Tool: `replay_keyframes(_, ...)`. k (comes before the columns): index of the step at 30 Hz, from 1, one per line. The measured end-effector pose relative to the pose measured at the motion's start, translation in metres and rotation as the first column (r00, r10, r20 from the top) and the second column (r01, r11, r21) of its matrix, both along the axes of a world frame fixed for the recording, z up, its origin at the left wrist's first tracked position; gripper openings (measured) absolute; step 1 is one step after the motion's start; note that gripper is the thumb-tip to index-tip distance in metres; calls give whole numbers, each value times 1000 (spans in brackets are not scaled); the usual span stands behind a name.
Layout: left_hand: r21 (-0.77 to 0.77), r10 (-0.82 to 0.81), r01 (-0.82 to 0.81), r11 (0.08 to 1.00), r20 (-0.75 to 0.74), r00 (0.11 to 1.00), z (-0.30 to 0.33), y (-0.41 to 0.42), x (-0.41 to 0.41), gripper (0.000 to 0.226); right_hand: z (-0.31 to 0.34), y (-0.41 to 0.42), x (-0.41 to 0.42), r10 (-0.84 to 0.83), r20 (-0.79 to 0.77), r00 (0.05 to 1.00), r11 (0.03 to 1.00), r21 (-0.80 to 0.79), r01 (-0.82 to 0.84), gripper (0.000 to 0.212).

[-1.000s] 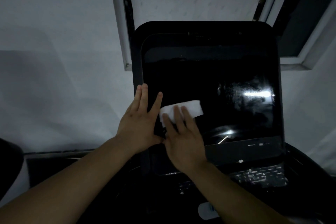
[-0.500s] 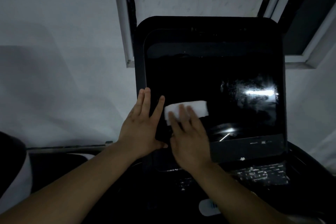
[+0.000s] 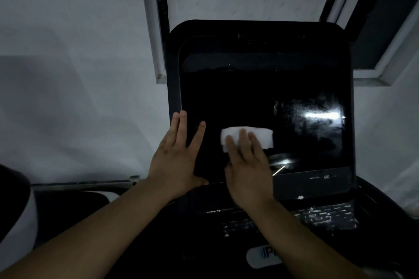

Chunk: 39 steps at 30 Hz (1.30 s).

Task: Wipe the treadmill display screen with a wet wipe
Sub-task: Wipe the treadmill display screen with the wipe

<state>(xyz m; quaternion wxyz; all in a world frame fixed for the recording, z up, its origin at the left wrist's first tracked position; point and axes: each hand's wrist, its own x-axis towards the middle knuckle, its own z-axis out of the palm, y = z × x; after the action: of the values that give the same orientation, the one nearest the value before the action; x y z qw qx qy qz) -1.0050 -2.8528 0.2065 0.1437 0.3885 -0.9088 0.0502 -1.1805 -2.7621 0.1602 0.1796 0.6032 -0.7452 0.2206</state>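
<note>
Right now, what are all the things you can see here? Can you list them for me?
treadmill display screen: one, black and glossy with a bright glare on its right side, centre of view
wet wipe: one, white, folded, flat on the lower middle of the screen
console panel: one, dark with pale markings, below the screen
logo badge: one, pale oval, bottom centre
window frames: white, behind the screen at upper left and upper right
wall: grey-white, left side
left hand: one, flat on the screen's left edge
right hand: one, fingers pressing the wipe

dim room, pale grey wall [image 3: 68, 63], white-framed window [image 3: 383, 68] dark at upper right.
</note>
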Motion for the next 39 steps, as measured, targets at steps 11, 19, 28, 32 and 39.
replay_keyframes(11, 59, -51, 50, 997, 15, 999, 4, -4, 9, 145, -8, 16, -30, -41, -10, 999, 998, 41, 41, 63)
replay_keyframes(19, 57, -45, 43, 997, 20, 999, 4, -2, 6, 139, -24, 13, 35, 50, -1, 999, 999, -18, -50, 61)
replay_keyframes(28, 40, -49, 48, 998, 33, 998, 3, -4, 8, 145, -31, 25, 7, 46, -49, 998, 999, 30, -45, 67)
replay_keyframes(32, 33, -33, 31, 999, 62, 998, 2, -2, 6, 144, -32, 30, -14, -98, 73, 993, 995, 24, 96, 67)
replay_keyframes(39, 63, -53, 51, 997, 21, 998, 3, -3, 6, 135, -53, 29, 54, 184, -9, 983, 983, 10, -183, 71)
